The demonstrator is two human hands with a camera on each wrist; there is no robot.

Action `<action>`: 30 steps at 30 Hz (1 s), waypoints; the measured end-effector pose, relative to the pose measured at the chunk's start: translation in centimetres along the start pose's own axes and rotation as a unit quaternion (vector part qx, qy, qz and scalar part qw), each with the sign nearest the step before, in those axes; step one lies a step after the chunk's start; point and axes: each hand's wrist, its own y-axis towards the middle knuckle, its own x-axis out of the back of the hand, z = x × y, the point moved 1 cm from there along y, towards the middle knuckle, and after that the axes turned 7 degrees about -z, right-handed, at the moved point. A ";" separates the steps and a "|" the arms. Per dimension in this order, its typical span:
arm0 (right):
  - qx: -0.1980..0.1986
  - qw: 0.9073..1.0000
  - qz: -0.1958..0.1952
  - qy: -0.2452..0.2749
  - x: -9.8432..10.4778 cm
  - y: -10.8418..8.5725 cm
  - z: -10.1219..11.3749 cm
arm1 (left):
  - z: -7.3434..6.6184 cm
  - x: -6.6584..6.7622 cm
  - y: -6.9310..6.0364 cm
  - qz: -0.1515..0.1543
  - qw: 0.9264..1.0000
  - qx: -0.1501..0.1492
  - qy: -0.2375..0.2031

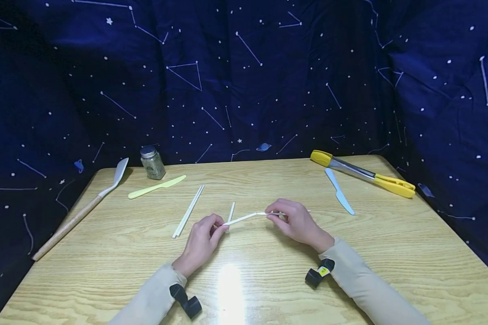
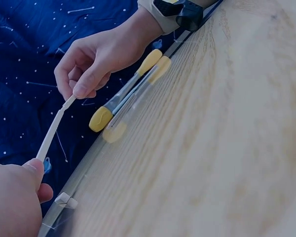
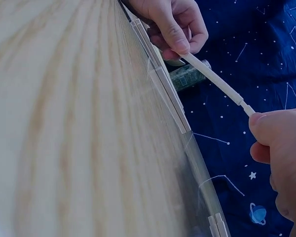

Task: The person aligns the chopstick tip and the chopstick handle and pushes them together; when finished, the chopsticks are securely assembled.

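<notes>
Left to right, as my head view shows it from afar: a wooden-handled spatula (image 1: pixel 81 214) slants along the table's left side, its head at the far end. A lidded glass jar (image 1: pixel 152 162) stands near the far edge, with a pale yellow knife (image 1: pixel 157 187) lying just nearer. Two white sticks (image 1: pixel 187 212) lie side by side, angled, far of the left hand (image 1: pixel 203 239). This hand's thumb and fingers pinch one end of a slender white stick (image 1: pixel 244 217), which spans the middle of the scene between both hands. A short white stick (image 1: pixel 231 212) passes behind it at the left fingertips; I cannot tell whether the two touch. The right hand (image 1: pixel 294 221) pinches the other end, thumb against curled fingers; my wrist views show the held stick stepping to a narrower section there. A thin pale length shows beyond the right fingers, and I cannot tell whether it is gripped. Farther right, a light blue knife (image 1: pixel 343 200) lies diagonally, one end near the yellow-tipped tongs (image 1: pixel 354 169) at the far right. A starry dark blue cloth (image 1: pixel 236 90) hangs behind the table (image 1: pixel 268 271).
</notes>
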 end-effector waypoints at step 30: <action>-0.066 0.992 0.074 0.083 0.6 0.1 0.3 | -0.1 0.0 0.2 -0.003 0.998 -0.054 -0.041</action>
